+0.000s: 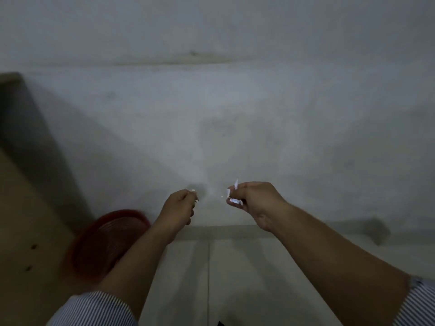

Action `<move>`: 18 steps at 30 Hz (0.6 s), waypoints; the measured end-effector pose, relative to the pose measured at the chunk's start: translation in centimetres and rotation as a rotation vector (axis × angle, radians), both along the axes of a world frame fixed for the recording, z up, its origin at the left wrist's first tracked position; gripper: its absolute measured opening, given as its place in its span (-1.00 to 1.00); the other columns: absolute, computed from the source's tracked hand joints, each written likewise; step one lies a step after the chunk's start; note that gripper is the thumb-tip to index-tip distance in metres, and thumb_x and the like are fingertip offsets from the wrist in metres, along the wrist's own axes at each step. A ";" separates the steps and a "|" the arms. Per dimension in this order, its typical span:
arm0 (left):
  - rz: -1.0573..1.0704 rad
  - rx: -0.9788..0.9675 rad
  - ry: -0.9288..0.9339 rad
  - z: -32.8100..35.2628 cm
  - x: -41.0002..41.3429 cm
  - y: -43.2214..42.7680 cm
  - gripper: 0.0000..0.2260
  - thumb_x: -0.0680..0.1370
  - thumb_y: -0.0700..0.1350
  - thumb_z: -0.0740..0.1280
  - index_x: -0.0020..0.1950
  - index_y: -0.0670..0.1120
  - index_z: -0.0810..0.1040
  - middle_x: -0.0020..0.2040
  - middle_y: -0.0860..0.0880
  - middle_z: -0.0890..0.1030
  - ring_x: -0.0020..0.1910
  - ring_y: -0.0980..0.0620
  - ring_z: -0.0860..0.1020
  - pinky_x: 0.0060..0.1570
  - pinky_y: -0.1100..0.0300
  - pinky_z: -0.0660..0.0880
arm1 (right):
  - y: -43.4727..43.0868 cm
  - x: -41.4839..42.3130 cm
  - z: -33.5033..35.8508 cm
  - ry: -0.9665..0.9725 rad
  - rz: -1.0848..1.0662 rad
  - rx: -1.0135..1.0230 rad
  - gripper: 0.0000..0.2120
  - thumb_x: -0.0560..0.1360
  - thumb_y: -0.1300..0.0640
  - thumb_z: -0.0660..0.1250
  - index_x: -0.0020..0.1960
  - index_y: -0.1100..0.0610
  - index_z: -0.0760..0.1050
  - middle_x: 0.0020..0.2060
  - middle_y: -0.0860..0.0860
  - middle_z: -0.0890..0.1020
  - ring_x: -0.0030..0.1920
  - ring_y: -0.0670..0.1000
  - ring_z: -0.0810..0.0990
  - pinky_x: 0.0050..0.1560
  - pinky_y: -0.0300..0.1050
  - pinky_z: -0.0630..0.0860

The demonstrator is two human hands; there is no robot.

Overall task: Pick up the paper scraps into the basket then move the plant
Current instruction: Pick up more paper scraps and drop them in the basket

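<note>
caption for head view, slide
Both hands, left and right, pinch white paper scraps near the red basket.

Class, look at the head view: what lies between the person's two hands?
Almost nothing. Between the left hand and the right hand, both closed on white paper scraps, the head view shows only bare grey surface, plus one tiny white fleck.

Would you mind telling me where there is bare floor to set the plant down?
The grey concrete floor ahead of both hands is bare up to the wall. It is crowded only lower left, where the red plastic basket sits beside the brown cardboard box.
</note>
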State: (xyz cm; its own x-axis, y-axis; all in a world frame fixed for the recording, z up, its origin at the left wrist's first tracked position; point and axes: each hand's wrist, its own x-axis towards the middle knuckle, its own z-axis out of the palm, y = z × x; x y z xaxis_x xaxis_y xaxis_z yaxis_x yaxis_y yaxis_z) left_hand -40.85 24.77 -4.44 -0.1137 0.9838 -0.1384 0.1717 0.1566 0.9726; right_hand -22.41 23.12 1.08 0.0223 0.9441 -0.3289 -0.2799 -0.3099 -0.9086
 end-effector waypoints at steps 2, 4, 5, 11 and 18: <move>0.093 0.009 0.042 -0.8 -4.1 0.0 -0.70 0.61 -0.09 0.21 -0.28 -0.16 0.52 -0.39 -0.13 0.40 -0.51 0.01 0.30 -0.52 0.30 0.19 | 1.6 -4.4 -0.7 -0.002 0.063 -0.023 -0.89 0.41 0.55 0.29 -0.14 0.43 0.56 -0.21 0.22 0.59 -0.24 0.16 0.56 -0.33 -0.28 0.64; 0.144 0.000 0.102 -1.5 -6.9 -0.7 -0.68 0.61 -0.09 0.22 -0.31 -0.17 0.53 -0.46 -0.13 0.42 -0.55 0.01 0.33 -0.53 0.28 0.21 | 2.5 -7.1 -1.7 -0.008 0.105 -0.048 -0.90 0.42 0.54 0.30 -0.19 0.42 0.55 -0.21 0.22 0.59 -0.24 0.17 0.56 -0.32 -0.25 0.65; 0.181 -0.006 0.133 -2.2 -9.1 -1.0 -0.68 0.61 -0.11 0.22 -0.32 -0.16 0.52 -0.50 -0.10 0.43 -0.58 0.04 0.35 -0.53 0.26 0.22 | 3.1 -9.2 -2.4 -0.024 0.141 -0.070 -0.89 0.42 0.54 0.30 -0.23 0.41 0.55 -0.22 0.22 0.60 -0.25 0.16 0.56 -0.28 -0.22 0.65; 0.374 -0.085 0.198 -6.3 -18.0 -2.0 -0.76 0.58 -0.16 0.23 -0.23 -0.23 0.55 -0.32 -0.12 0.65 -0.39 -0.04 0.60 -0.32 0.15 0.50 | 4.8 -16.8 -6.0 -0.151 0.288 -0.100 -0.85 0.37 0.50 0.38 -0.28 0.31 0.61 -0.30 0.20 0.62 -0.21 0.17 0.60 0.16 0.16 0.56; 0.104 -0.246 0.455 -14.4 -23.0 -3.0 -0.89 0.57 -0.16 0.26 0.04 0.01 0.52 -0.03 -0.04 0.63 0.00 -0.06 0.61 -0.10 0.17 0.48 | 6.2 -19.5 -8.3 -0.276 0.375 -0.076 -0.92 0.39 0.43 0.41 -0.12 0.39 0.63 -0.27 0.21 0.64 -0.31 0.09 0.63 -0.38 -0.26 0.57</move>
